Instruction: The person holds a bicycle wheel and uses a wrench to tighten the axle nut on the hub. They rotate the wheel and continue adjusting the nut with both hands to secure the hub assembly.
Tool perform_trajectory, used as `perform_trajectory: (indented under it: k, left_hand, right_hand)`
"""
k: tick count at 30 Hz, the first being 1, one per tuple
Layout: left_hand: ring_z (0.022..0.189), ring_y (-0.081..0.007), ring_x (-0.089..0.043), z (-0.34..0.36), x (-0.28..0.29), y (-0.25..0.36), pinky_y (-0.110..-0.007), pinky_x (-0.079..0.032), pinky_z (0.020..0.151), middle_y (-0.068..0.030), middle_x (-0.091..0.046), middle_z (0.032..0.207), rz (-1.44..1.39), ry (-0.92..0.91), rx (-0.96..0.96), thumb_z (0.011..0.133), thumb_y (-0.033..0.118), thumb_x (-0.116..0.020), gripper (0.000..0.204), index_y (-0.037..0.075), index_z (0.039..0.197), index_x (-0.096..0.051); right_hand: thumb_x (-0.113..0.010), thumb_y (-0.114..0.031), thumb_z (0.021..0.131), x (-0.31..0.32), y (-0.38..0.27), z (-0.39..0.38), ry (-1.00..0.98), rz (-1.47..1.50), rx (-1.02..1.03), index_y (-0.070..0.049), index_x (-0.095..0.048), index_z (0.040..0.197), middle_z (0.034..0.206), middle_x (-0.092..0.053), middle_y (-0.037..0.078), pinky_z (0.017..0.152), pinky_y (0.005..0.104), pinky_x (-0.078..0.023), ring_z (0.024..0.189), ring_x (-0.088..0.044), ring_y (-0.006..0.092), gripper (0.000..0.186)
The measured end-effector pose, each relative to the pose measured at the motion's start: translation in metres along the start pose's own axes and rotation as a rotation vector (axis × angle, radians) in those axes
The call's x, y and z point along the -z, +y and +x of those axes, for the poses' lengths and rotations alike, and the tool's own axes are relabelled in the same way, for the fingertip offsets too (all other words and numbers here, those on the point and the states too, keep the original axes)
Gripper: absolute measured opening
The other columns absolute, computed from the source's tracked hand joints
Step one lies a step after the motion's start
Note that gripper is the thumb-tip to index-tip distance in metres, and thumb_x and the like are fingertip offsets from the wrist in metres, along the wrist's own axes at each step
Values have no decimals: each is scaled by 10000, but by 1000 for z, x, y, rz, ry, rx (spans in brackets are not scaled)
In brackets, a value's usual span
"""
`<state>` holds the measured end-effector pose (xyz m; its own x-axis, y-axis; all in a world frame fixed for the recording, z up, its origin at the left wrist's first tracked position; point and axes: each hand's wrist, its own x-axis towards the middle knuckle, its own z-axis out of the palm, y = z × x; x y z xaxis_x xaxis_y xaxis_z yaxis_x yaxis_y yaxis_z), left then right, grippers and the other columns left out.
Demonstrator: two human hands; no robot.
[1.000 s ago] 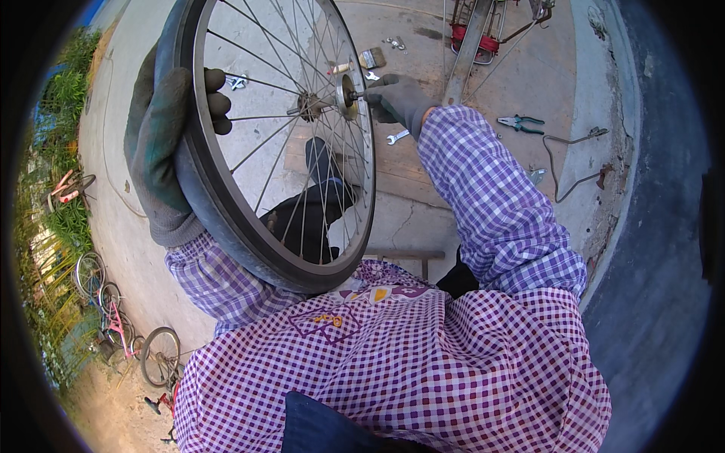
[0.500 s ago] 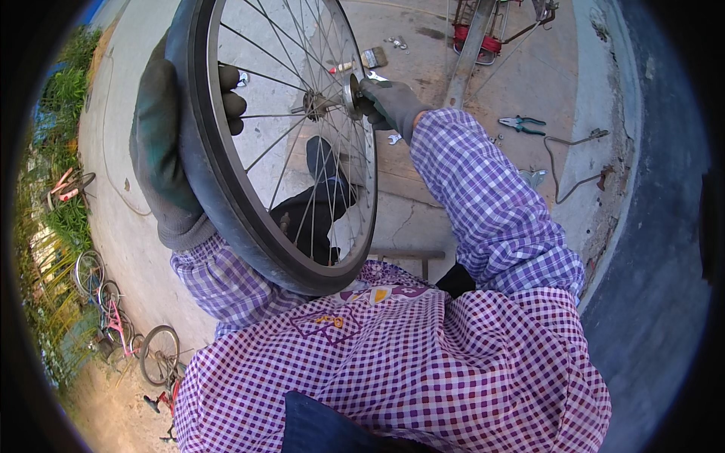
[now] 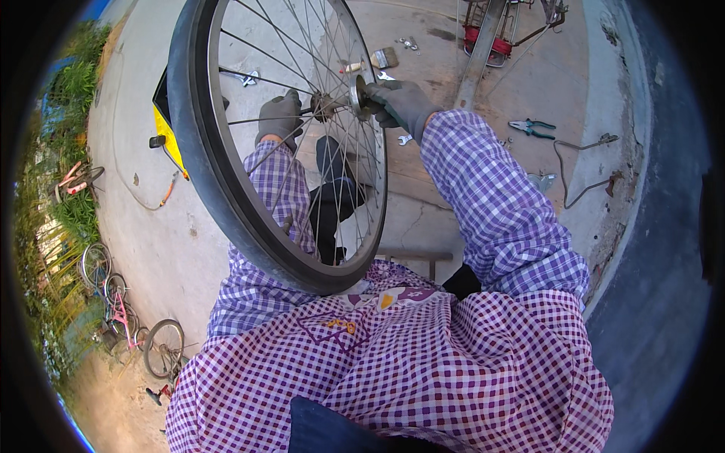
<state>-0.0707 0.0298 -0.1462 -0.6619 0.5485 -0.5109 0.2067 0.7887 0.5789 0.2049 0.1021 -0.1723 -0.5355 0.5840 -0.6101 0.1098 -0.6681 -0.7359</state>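
A bicycle wheel (image 3: 198, 143) stands upright in front of me, its lower edge close to my lap. My right hand (image 3: 402, 106), in a grey glove, is closed around a round metal disc (image 3: 356, 94) at the right side of the hub (image 3: 323, 107). My left hand (image 3: 281, 118), also gloved, shows through the spokes on the wheel's left side. Its fingers are closed at the left end of the axle (image 3: 305, 112). Spokes partly cover this hand.
Beyond the wheel lie a paintbrush (image 3: 384, 58) and an adjustable wrench (image 3: 248, 78). Pliers (image 3: 532, 127) and a bent metal rod (image 3: 563, 170) are at the right. A bicycle frame part (image 3: 483, 49) stands ahead. A yellow-and-black object (image 3: 168, 136) sits behind the tyre; bicycles (image 3: 121, 313) are far left.
My left hand has let go of the tyre at the left and moved inward to the axle. My right hand remains at the disc. The yellow-and-black object has come into view.
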Motion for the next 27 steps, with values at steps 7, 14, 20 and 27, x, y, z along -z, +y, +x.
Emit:
perform_trajectory:
  k: [7, 14, 20, 27]
  left_hand:
    - [579, -197, -595, -10, 0, -6, -335, -492, 518, -67, -606, 731, -96, -194, 171, 1049, 343, -612, 319, 47, 949, -674]
    - [497, -149, -334, -12, -15, -26, -328, -287, 452, 5, -354, 630, -362, -303, 308, 1094, 305, -517, 323, 96, 851, -557]
    - [498, -143, -341, -13, -20, -25, -316, -294, 445, 14, -343, 611, -288, -306, 333, 1098, 306, -482, 347, 86, 849, -583]
    - [487, -143, -345, -9, -22, -25, -314, -301, 435, 16, -342, 596, -296, -325, 338, 1097, 311, -447, 372, 70, 873, -621]
  right_hand:
    - [-703, -343, 1024, -3, 9, 6, 25, 36, -17, -56, -735, 1089, 809, -676, 32, 587, 292, -503, 645, -593, 114, 297]
    - [-690, -341, 1031, 2, 19, 6, 9, -17, -43, -53, -737, 1103, 826, -686, 39, 576, 270, -479, 634, -573, 107, 301]
    - [-693, -337, 1029, 5, 19, 8, -15, -62, -59, -49, -732, 1088, 833, -696, 48, 578, 270, -493, 633, -586, 112, 297]
    - [-680, -308, 1034, 8, 18, 10, -18, -40, -62, -51, -728, 1089, 838, -695, 48, 585, 269, -503, 646, -602, 116, 268]
